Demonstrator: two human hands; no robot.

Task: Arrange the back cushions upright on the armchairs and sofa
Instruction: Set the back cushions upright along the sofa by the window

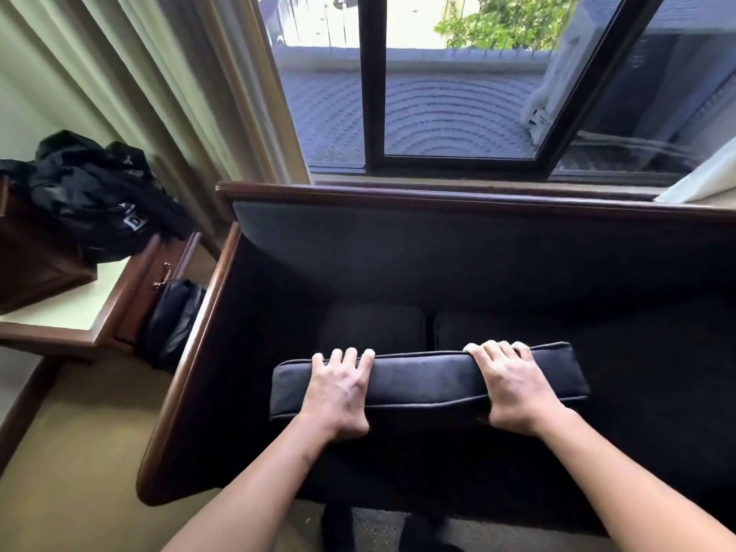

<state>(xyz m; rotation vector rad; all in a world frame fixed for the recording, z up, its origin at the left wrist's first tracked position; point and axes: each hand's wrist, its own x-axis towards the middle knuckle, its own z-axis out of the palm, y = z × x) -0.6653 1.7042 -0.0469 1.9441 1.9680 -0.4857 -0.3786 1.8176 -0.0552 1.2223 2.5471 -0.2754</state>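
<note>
Cushion: I held the dark back cushion edge-up, level, over the front of the sofa, its long top edge facing me.
Left hand: my left hand was clamped over the cushion's left part, fingers curled across the top edge, thumb down the near face.
Right hand: my right hand gripped the right part the same way, fingers wrapped over the far piped edge.
Sofa seat: two dark seat cushions lay side by side in the well beyond my hands; nothing else rested on them that I could see.
Sofa back: the padded back stood bare, with a wooden top rail just under the window.
Left arm: the wooden sofa arm ran along the left edge, well clear of the cushion's left end.
Open room: free space showed between the cushion and the sofa back, and to the right of the cushion.
Side table: a desk stood left of the sofa, its drawer pulled open; what was inside I could not tell.
On the desk: a black bag was heaped near its back corner.
Gap: a dark pouch, perhaps a bag, sat wedged between the drawer and the sofa arm.
</note>
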